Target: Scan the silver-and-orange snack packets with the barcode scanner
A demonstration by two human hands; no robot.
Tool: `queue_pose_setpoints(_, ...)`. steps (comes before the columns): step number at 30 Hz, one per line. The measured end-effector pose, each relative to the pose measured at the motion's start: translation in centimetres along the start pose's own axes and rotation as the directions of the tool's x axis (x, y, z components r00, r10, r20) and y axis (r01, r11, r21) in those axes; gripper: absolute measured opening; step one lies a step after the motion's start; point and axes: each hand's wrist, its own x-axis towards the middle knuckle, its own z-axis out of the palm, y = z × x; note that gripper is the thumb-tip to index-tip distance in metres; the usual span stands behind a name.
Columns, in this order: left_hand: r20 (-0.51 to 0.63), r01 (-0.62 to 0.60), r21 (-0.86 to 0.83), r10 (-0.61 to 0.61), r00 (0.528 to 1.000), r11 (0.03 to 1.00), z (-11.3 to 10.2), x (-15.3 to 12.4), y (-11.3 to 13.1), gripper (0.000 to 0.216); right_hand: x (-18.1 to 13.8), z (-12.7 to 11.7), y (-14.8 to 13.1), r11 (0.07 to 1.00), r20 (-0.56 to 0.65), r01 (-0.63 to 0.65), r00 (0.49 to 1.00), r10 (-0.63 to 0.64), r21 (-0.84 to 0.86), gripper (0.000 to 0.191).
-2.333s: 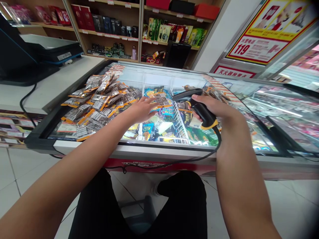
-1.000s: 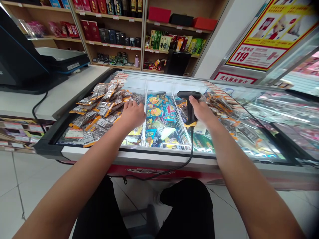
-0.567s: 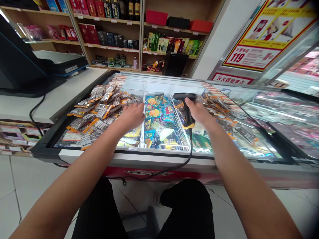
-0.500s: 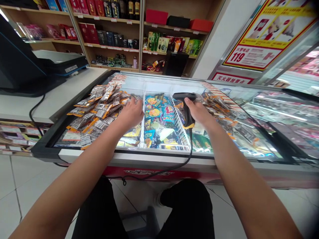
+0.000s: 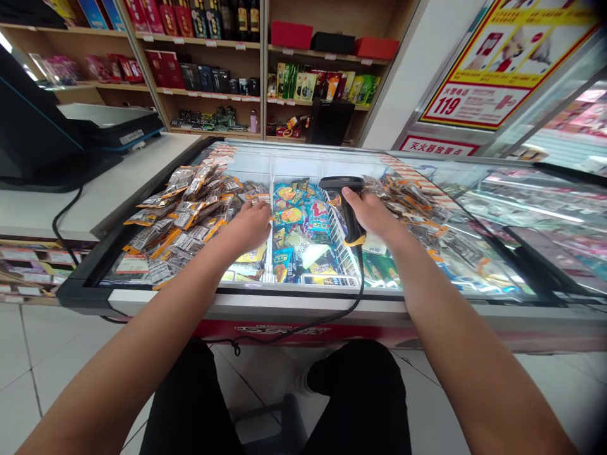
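My right hand [image 5: 372, 213] is wrapped round the handle of a black and yellow barcode scanner [image 5: 345, 203], held over the glass top of a chest freezer [image 5: 303, 302]. Its black cable [image 5: 303, 325] hangs down over the freezer's front. My left hand [image 5: 249, 224] rests palm down at the right edge of a heap of silver and orange snack packets [image 5: 183, 208] on the glass, its fingers curled onto a packet. A second heap of such packets [image 5: 412, 202] lies right of the scanner.
Colourful frozen goods [image 5: 298, 221] show through the freezer's middle. A white counter [image 5: 95, 189] with a black till [image 5: 42, 139] stands at the left. Wooden shelves [image 5: 265, 69] of goods line the back wall. A second glass freezer [image 5: 531, 215] runs off right.
My left hand drew back from the freezer's middle to the edge of the left heap. My right hand turned the scanner from lying slanted to upright and shifted it slightly left.
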Motion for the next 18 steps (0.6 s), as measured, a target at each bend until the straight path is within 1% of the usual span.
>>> queue_pose_setpoints(2,-0.018,-0.127,-0.067,0.126,0.992,0.990,0.1,0.4,0.7,0.045,-0.2,0.0,-0.1,0.994,0.060,-0.003,0.998,-0.004,0.106,0.058)
queue_pose_setpoints(4,-0.042,-0.192,-0.114,0.188,0.981,0.975,0.4,0.9,1.4,0.049,-0.5,-0.1,-0.6,0.977,0.190,-0.033,0.982,-0.008,0.212,0.062)
queue_pose_setpoints(5,-0.058,-0.207,-0.133,0.201,0.978,0.969,0.6,1.1,1.5,0.050,-0.8,-0.2,-0.8,0.970,0.266,-0.056,0.964,-0.010,0.238,0.065)
queue_pose_setpoints(7,-0.098,-0.214,-0.163,0.200,0.975,0.963,1.1,1.5,1.4,0.050,-1.3,-0.5,-1.3,0.973,0.404,-0.091,0.915,-0.003,0.214,0.069)
queue_pose_setpoints(9,-0.125,-0.210,-0.178,0.189,0.974,0.961,1.4,1.8,1.0,0.045,-1.6,-0.8,-1.6,0.985,0.491,-0.100,0.871,0.018,0.142,0.069)
queue_pose_setpoints(12,-0.111,-0.179,-0.174,0.161,0.981,0.968,1.6,1.8,0.3,0.039,-1.7,-1.1,-1.6,0.990,0.536,-0.107,0.843,0.040,0.094,0.066)
queue_pose_setpoints(18,-0.053,-0.134,-0.192,0.126,0.991,0.972,1.0,1.5,0.4,0.045,-1.7,-1.4,-1.7,0.984,0.568,-0.100,0.823,-0.002,0.148,0.068)
